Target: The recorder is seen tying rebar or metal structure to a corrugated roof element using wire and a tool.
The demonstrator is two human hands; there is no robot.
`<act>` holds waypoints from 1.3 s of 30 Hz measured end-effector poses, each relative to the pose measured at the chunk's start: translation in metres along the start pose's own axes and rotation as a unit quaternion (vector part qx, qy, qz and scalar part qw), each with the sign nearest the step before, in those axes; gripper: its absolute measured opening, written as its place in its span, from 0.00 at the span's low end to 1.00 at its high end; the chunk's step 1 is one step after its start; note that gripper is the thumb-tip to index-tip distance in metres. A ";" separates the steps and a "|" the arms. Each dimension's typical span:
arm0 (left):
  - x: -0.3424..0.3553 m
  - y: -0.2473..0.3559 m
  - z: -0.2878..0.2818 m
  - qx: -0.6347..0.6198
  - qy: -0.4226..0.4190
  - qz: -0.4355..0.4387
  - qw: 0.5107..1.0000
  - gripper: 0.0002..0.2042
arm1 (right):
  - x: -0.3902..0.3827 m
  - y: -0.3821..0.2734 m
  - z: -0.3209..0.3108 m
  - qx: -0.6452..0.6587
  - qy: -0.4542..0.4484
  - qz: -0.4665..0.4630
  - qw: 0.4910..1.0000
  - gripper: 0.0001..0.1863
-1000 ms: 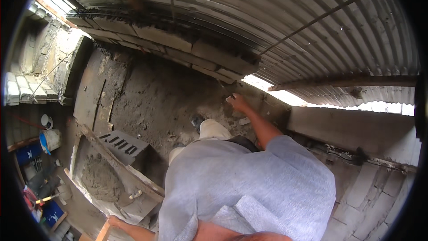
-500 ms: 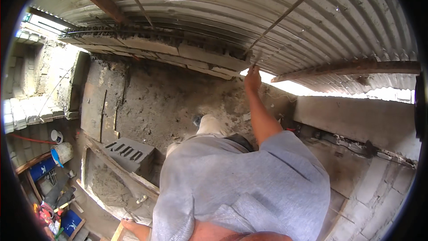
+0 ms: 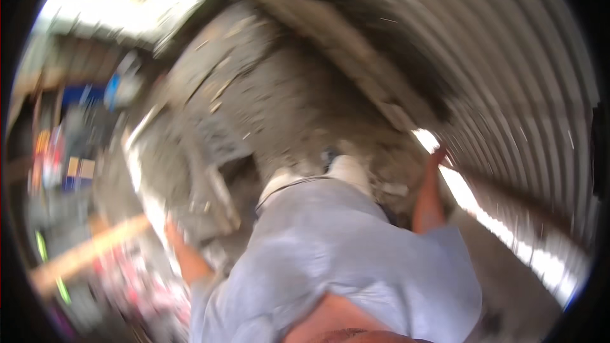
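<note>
My right hand is raised at the far right, beside the bright gap between the end of the block wall and the corrugated metal sheet. Motion smears its fingers, so I cannot tell what they hold. My left hand is low on the left, at the pale rim of a wood-edged mortar bed. The end of a wooden plank lies right by it. Blur hides whether the fingers grip either one.
A grey hollow block, badly blurred, sits beyond the mortar bed. Rough, mortar-covered ground spreads ahead of my legs. At far left are a light bucket with something blue and several blurred coloured items. A wooden beam runs along the sheet.
My view has swung left and blurred, so the wall now slants down to the right. My right arm sits lower and farther right in view; my left forearm shows more.
</note>
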State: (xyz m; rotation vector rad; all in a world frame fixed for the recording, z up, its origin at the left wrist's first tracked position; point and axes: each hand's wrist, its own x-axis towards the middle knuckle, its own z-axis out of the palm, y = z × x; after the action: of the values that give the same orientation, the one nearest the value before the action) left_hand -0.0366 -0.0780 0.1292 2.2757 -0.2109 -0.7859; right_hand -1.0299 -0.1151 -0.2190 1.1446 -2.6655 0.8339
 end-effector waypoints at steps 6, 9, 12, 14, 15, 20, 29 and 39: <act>0.019 -0.016 -0.019 -0.099 0.048 0.022 0.994 0.20 | -0.083 -0.027 -0.064 -0.193 -0.303 -0.173 0.917 0.16; 0.009 -0.038 -0.004 -0.102 0.042 -0.047 0.993 0.16 | -0.067 -0.010 -0.077 -0.105 -0.281 -0.091 0.950 0.19; 0.012 -0.046 -0.011 -0.262 0.007 0.014 0.965 0.14 | -0.066 -0.040 -0.066 -0.083 -0.337 -0.098 0.933 0.25; 0.005 -0.039 -0.023 -0.233 0.054 0.058 0.969 0.16 | -0.073 -0.113 -0.076 -0.038 -0.379 -0.066 0.922 0.28; 0.014 -0.029 -0.001 -0.221 0.056 0.088 0.970 0.18 | -0.057 -0.077 -0.070 -0.042 -0.262 -0.185 0.946 0.27; -0.036 -0.016 -0.032 -0.196 0.031 0.144 0.969 0.15 | -0.050 -0.328 -0.083 0.054 -0.424 -0.158 0.890 0.25; -0.139 0.076 0.071 -0.073 -0.431 0.255 0.862 0.11 | -0.192 -0.698 -0.192 0.338 -0.684 -0.316 0.564 0.12; -0.126 0.060 0.083 -0.061 -0.112 0.432 0.893 0.31 | -0.282 -0.749 -0.204 0.258 -0.859 -0.025 0.441 0.08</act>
State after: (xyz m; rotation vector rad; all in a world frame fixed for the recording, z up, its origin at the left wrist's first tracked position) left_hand -0.1832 -0.1247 0.1831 1.6856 -1.1515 -0.5379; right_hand -0.3258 -0.2484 0.1926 3.9223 -3.2041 0.2005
